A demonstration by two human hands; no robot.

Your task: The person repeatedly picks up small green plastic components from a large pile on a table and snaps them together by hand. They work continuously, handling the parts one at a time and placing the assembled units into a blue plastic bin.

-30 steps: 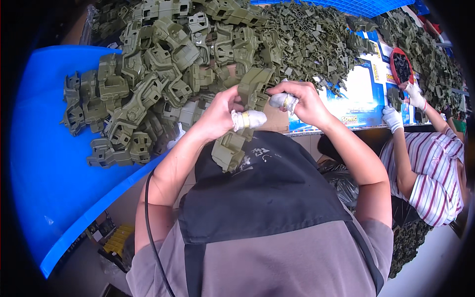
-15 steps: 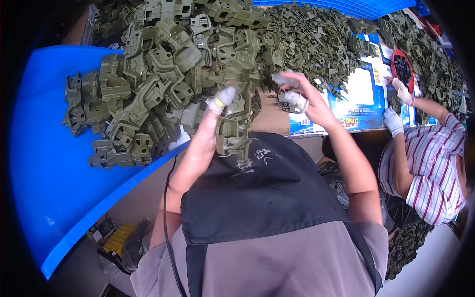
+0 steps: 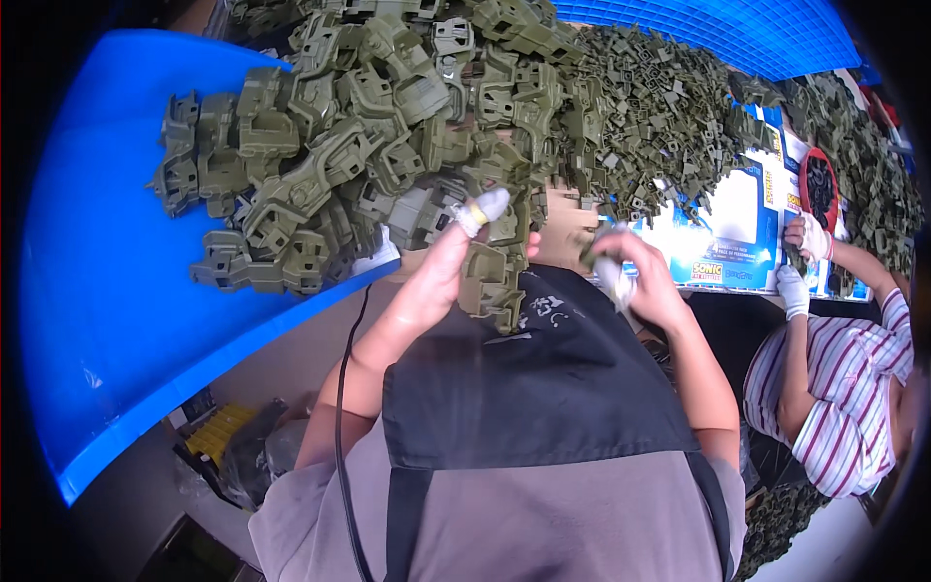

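Observation:
My left hand, its thumb in a white cover with a yellow band, grips a large olive-green plastic toy vehicle body above the apron's top edge. Fingertips show past the body's right side. To the right, my right hand is curled, with white covers on some fingers. Between its fingertips is a small olive plastic part, smeared by motion, so its shape is unclear. Beyond my left hand lies a heap of similar vehicle bodies. Small olive parts are piled beyond my right hand.
A blue plastic sheet spreads at left. Blue-and-white printed cardboard covers the table at right, where a co-worker's gloved hands are beside a red bowl of dark pieces. A blue grid basket stands behind. A black cable hangs by my left arm.
My right hand has come down from the edge of the small-part pile, nearer the apron, with a small part. My left hand still holds the vehicle body. The whole view has shifted.

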